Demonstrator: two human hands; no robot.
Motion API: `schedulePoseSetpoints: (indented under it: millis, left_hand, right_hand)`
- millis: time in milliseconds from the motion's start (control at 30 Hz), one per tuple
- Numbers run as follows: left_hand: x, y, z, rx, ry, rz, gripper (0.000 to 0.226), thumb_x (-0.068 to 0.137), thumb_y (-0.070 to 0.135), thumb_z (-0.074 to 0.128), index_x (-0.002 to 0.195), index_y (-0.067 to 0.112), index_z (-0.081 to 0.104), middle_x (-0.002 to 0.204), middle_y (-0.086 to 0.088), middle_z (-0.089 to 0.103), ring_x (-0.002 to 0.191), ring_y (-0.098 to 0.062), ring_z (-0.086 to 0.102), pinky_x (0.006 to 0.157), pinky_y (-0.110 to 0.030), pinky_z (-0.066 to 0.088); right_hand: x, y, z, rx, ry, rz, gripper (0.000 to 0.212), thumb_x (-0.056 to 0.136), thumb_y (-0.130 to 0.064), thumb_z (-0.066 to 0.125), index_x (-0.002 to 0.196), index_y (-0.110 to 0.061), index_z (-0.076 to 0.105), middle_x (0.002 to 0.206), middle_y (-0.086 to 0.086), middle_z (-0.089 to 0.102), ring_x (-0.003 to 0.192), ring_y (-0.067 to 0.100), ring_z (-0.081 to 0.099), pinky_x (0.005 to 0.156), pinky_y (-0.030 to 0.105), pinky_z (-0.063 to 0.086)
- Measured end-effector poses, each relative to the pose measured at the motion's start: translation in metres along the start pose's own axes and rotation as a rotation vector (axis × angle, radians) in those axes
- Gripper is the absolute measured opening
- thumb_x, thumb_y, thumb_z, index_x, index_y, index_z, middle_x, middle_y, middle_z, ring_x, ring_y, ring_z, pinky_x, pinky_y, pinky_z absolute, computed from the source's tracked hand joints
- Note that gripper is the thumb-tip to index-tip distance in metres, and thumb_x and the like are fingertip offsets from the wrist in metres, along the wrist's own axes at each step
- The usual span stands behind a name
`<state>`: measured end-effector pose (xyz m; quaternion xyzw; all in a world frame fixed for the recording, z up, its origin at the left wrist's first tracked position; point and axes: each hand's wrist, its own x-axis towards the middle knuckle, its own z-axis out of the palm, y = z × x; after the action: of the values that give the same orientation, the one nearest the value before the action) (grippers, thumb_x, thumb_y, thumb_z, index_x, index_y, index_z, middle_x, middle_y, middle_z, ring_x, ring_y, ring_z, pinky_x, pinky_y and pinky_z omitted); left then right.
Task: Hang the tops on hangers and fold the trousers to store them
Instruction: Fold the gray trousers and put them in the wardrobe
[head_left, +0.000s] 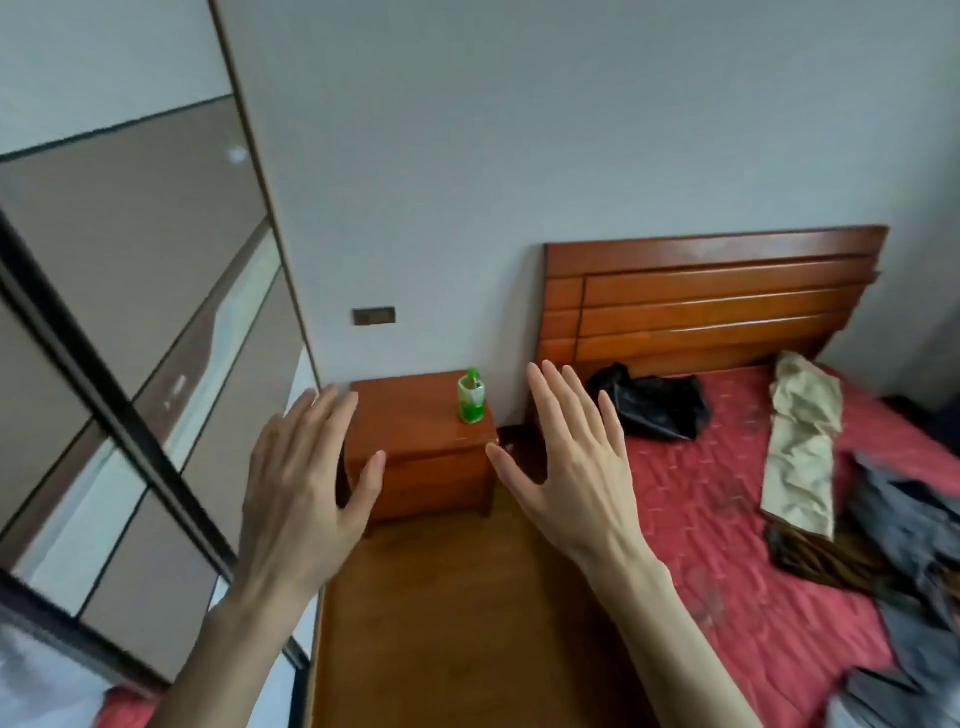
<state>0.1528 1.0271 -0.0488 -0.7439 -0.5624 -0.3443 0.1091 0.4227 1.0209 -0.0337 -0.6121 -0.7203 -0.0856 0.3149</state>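
Note:
Both my hands are raised in front of me with fingers straight and spread, holding nothing. My left hand (306, 473) is over the gap beside the wardrobe, my right hand (576, 462) hangs over the near left edge of the bed. Clothes lie on the red bed (717, 545): a black garment (654, 402) near the headboard, a cream garment (802, 447) stretched lengthwise, a dark brown patterned piece (821, 558) under its near end, and grey-blue garments (914, 561) at the right edge. No hanger is in view.
A wardrobe with mirrored sliding doors (130, 338) fills the left side. A wooden bedside cabinet (421, 441) stands against the wall with a green bottle (471, 397) on top. Wooden floor (447, 623) runs between wardrobe and bed. The wooden headboard (711, 296) is behind.

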Motion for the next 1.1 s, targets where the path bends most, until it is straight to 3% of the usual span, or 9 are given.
schedulePoseSetpoints:
  millis: [167, 300, 467, 833, 1100]
  left_hand:
    - [0.036, 0.068, 0.075, -0.127, -0.101, 0.068, 0.067, 0.102, 0.057, 0.042, 0.157, 0.018, 0.041, 0.162, -0.005, 0.042, 0.154, -0.023, 0.031, 0.121, -0.058, 0.032]
    - [0.059, 0.127, 0.132, -0.231, -0.145, 0.159, 0.063, 0.103, 0.051, 0.046, 0.156, 0.018, 0.042, 0.163, -0.002, 0.041, 0.156, -0.011, 0.022, 0.127, -0.045, 0.022]
    - [0.080, 0.191, 0.197, -0.314, -0.240, 0.264, 0.061, 0.106, 0.052, 0.040, 0.155, 0.016, 0.043, 0.161, -0.003, 0.043, 0.154, -0.019, 0.031, 0.124, -0.050, 0.030]
    - [0.137, 0.289, 0.306, -0.513, -0.399, 0.446, 0.061, 0.104, 0.050, 0.047, 0.152, 0.014, 0.048, 0.160, -0.003, 0.045, 0.154, -0.018, 0.031, 0.123, -0.052, 0.032]
    - [0.180, 0.371, 0.387, -0.700, -0.440, 0.710, 0.061, 0.104, 0.050, 0.046, 0.153, 0.014, 0.046, 0.161, -0.001, 0.043, 0.155, -0.014, 0.027, 0.127, -0.046, 0.024]
  right_hand:
    - [-0.014, 0.088, -0.018, -0.085, 0.039, 0.168, 0.082, 0.101, -0.069, 0.044, 0.167, -0.026, 0.020, 0.173, -0.006, 0.021, 0.161, 0.010, 0.007, 0.132, 0.041, 0.006]
    - [-0.030, 0.152, -0.027, -0.140, 0.035, 0.291, 0.081, 0.103, -0.068, 0.044, 0.166, -0.024, 0.021, 0.173, -0.005, 0.020, 0.161, 0.010, 0.006, 0.132, 0.043, 0.007]
    - [-0.049, 0.218, -0.033, -0.186, 0.058, 0.419, 0.079, 0.103, -0.066, 0.044, 0.166, -0.023, 0.024, 0.172, -0.004, 0.025, 0.161, 0.010, 0.009, 0.131, 0.046, 0.013]
    - [-0.057, 0.313, -0.036, -0.328, 0.160, 0.669, 0.076, 0.104, -0.061, 0.048, 0.164, -0.020, 0.029, 0.171, -0.004, 0.028, 0.160, 0.010, 0.013, 0.131, 0.046, 0.016]
    - [-0.060, 0.363, -0.041, -0.479, 0.301, 0.883, 0.074, 0.104, -0.056, 0.052, 0.163, -0.017, 0.031, 0.171, -0.002, 0.028, 0.161, 0.011, 0.013, 0.127, 0.052, 0.025]
